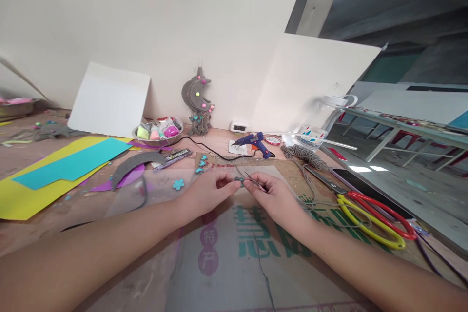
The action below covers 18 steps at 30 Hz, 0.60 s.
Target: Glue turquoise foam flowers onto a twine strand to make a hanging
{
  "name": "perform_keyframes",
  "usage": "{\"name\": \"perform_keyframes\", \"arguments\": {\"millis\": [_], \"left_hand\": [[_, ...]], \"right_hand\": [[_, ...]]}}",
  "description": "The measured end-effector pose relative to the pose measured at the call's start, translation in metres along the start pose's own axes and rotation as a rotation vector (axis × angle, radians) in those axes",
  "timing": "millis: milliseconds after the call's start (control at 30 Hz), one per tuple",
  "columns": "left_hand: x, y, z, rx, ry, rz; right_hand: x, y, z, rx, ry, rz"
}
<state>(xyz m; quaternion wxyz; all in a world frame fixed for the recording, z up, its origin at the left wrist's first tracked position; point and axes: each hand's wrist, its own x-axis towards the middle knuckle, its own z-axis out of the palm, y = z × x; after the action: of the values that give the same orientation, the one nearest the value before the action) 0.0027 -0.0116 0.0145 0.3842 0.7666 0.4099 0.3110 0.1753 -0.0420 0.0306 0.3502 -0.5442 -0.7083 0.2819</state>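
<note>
My left hand point(214, 190) and my right hand point(272, 195) meet above the cardboard, fingertips pinched together. Between them is a small grey-green piece point(239, 180) with what looks like grey yarn; the fingers hide most of it. A thin, pointed strip point(256, 183) crosses the right fingers, too small to name. To the left of my left hand lies a teal foam flower point(178, 184) on a clear plastic sheet point(161, 180). Several small teal hearts point(200, 168) lie just beyond that hand. Under both wrists is printed cardboard point(226, 273).
A blue glue gun point(256, 144) and a yarn bundle point(305, 156) lie behind the hands. Red-and-yellow scissors point(376, 214) and a phone point(369, 192) are at right. Foam sheets point(69, 163) and a bowl point(157, 135) are at left. A moon ornament point(197, 95) hangs behind.
</note>
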Motion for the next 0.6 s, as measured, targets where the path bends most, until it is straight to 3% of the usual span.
{"name": "perform_keyframes", "arguments": {"millis": [233, 467, 600], "left_hand": [[-0.001, -0.001, 0.002, 0.031, 0.025, 0.013], [0.002, -0.003, 0.003, -0.054, -0.037, 0.069], [0.001, -0.003, 0.001, 0.006, -0.007, 0.046]], "right_hand": [[-0.001, 0.002, 0.002, -0.014, -0.026, -0.061], [0.002, 0.009, 0.003, 0.026, -0.019, -0.050], [0.002, 0.010, 0.002, 0.016, -0.014, -0.036]]}}
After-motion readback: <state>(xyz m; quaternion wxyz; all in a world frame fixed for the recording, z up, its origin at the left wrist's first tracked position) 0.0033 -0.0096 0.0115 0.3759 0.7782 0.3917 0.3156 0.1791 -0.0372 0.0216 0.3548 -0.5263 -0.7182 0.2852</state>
